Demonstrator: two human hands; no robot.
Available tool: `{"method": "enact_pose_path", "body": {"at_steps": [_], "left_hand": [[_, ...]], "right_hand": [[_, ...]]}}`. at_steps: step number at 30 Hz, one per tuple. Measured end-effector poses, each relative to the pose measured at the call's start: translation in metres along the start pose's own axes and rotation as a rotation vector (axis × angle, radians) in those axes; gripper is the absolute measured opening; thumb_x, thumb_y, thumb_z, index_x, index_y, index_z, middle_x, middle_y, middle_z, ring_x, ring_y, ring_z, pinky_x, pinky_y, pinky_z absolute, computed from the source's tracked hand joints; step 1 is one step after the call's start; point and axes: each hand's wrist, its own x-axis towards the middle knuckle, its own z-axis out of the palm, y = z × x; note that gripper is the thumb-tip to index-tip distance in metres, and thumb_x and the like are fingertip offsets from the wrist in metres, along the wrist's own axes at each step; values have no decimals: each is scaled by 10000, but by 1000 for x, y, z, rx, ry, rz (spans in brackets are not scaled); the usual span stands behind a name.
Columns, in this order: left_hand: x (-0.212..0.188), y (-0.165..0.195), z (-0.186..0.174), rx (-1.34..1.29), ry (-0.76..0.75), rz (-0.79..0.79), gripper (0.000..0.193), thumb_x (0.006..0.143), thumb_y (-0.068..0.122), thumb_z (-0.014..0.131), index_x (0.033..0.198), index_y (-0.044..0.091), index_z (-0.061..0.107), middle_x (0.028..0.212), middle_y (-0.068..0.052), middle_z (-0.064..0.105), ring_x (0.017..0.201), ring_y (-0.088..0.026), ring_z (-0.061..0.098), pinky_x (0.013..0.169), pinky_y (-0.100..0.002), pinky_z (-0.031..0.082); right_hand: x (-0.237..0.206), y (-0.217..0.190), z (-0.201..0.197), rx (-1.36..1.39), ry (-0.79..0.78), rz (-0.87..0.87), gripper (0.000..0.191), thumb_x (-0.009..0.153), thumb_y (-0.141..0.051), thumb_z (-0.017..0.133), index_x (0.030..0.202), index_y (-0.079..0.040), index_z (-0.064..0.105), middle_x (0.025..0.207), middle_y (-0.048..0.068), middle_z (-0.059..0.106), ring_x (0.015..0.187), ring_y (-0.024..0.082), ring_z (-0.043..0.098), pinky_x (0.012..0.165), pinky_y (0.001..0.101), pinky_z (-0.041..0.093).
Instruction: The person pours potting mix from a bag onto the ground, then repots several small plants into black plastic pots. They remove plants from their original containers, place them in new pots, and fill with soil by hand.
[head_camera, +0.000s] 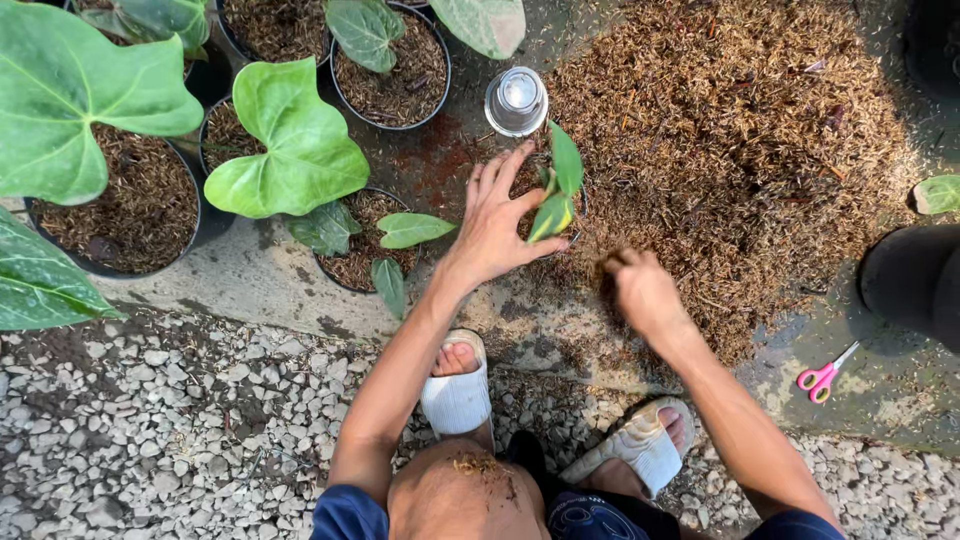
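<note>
— We see a damp concrete slab (250, 280) in daylight, with gravel (170, 430) along six o'clock.

— And at one o'clock we find a husk heap (740, 150). Black pots (205, 215) crowd ten and eleven o'clock; pink scissors (824, 374) lie at four.

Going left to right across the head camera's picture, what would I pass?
Big green leaf → black pot of brown mulch → heart-shaped leaf → left hand on a small seedling → right hand in the mulch pile → pink scissors.
</note>
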Motion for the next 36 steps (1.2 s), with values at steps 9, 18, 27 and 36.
{"method": "enact_pose_path", "body": {"at_steps": [9, 18, 27, 36], "left_hand": [[-9, 3, 1, -132, 190, 158, 285, 681, 376, 918, 752, 149, 762, 1673, -116, 307, 1579, -404, 200, 1279, -607, 182], [-13, -9, -2, -191, 135, 168, 297, 762, 338, 698, 957, 114, 690, 1648, -137, 337, 1568, -366, 250, 1288, -616, 204], [-16, 2, 38, -584, 384, -347, 570, 1094, 269, 275, 1589, -14, 285, 1593, -210, 417, 1461, -375, 441, 1242, -513, 319], [7, -34, 10, -423, 98, -273, 386, 923, 218, 685, 1287, 98, 732, 1473, -137, 604, 1384, -295, 585, 1191, -446, 455]], "right_hand": [[53, -12, -116, 566, 363, -281, 468, 786, -110, 838, 1239, -37, 744, 1236, 264, 665, 1072, 388, 665, 907, 468, 546], [65, -17, -69, 575, 520, -253, 404, 911, 87, 633, 1261, -90, 730, 1355, 123, 690, 1214, 295, 706, 1037, 397, 609], [62, -65, -1, 1049, 776, 162, 453, 1153, -261, 344, 1540, -78, 492, 1601, 169, 519, 1518, 333, 462, 1260, 508, 371], [98, -26, 1, 970, 552, -145, 407, 1009, -395, 653, 1332, -153, 708, 1638, 175, 423, 1528, 372, 396, 1235, 547, 357]]}}
